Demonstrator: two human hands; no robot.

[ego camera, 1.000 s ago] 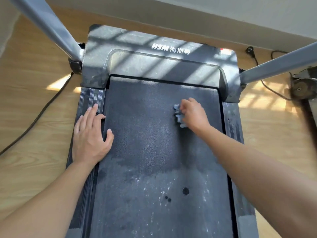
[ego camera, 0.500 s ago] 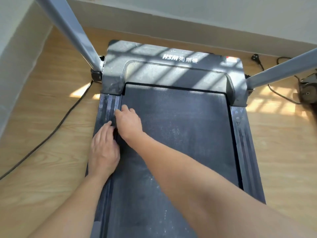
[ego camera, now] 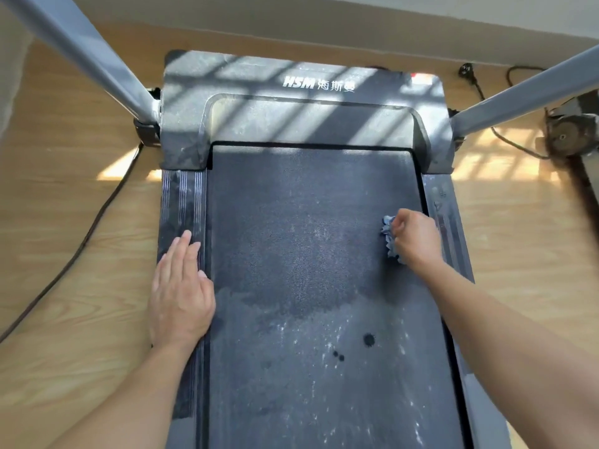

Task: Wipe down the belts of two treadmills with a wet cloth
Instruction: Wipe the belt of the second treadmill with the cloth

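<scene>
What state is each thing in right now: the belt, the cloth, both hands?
belt: far part darker, damp-looking; near part streaked white, with dark spots
cloth: bunched up, against the belt near its right edge
right hand: gripping the cloth
left hand: flat, fingers straight, resting on the left side rail

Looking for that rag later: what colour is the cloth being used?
The cloth is pale blue-grey, bunched in the right hand; head view.

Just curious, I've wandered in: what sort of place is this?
Probably a home workout room or small gym: a treadmill with a dusty belt stands on wood-look flooring near a plain wall.
</scene>
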